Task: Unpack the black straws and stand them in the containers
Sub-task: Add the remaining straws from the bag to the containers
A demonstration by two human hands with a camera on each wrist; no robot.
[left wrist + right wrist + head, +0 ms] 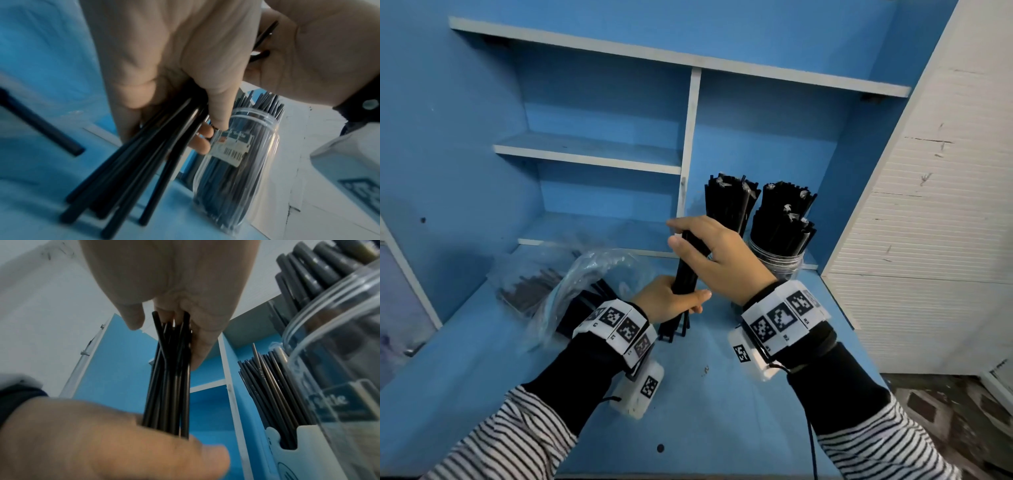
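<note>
A bundle of black straws stands nearly upright, its lower ends on the blue tabletop. My left hand grips the bundle low down, fingers curled round it. My right hand holds the top of the same bundle between thumb and fingers. In the left wrist view the straws fan out below my left hand's fingers. The right wrist view has the straws running from my right hand down into the left hand. A clear jar packed with straws stands just right of the hands.
Two more straw-filled containers stand behind the jar in the right shelf bay. A crumpled clear plastic bag with dark straw packs lies to the left. A white panel closes off the right side. A white holder stands by the jar.
</note>
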